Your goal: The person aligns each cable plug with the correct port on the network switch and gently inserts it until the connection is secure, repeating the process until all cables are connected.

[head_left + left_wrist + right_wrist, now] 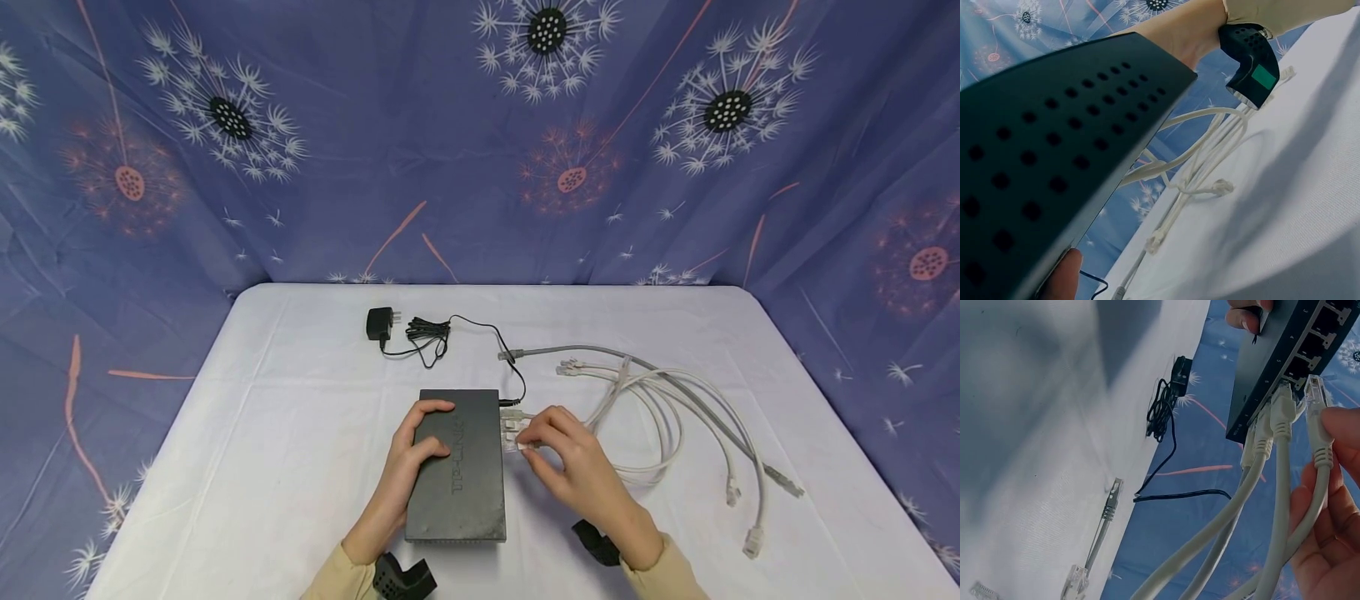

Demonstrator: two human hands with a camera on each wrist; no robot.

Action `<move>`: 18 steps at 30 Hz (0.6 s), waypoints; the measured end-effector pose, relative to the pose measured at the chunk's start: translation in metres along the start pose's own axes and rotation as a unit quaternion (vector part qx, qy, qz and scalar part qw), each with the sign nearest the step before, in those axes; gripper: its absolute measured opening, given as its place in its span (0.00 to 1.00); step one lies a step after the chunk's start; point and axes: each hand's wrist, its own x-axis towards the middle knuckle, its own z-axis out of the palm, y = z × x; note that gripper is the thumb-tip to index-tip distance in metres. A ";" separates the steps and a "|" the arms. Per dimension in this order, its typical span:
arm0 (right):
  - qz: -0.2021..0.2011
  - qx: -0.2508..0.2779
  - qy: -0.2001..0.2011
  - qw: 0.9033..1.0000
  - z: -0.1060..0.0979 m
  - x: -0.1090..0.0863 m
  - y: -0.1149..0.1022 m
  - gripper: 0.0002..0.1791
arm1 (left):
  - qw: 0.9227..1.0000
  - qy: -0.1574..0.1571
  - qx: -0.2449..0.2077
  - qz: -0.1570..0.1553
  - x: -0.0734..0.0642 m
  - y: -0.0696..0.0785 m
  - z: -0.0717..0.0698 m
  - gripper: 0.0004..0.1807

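My left hand grips the left side of a dark TP-LINK network switch, its fingertips on the top face. Along the switch's right side, several plugs of Ethernet cables sit in neighbouring ports at one end. Between thumb and fingers, my right hand pinches the white Ethernet plug of another cable. That plug's clear tip stands just outside the row of ports, beside the nearest seated plug. More ports show as dark openings further along in the right wrist view.
A black power adapter with a bundled cord lies behind the switch, its lead running to the switch's back right corner. Loops of white cable and a grey cable spread over the right of the white-covered table.
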 end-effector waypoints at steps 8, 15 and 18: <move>-0.005 -0.025 -0.002 1.000 0.001 0.000 -0.004 0.16 | 1.000 0.001 0.002 0.003 0.000 0.000 0.001 0.28; -0.009 -0.042 0.000 0.999 0.002 -0.001 -0.005 0.14 | 1.000 -0.001 -0.002 0.004 0.001 0.001 0.001 0.28; -0.011 -0.039 0.011 0.999 0.003 -0.002 -0.005 0.07 | 1.000 -0.004 0.003 0.006 0.001 0.001 0.001 0.29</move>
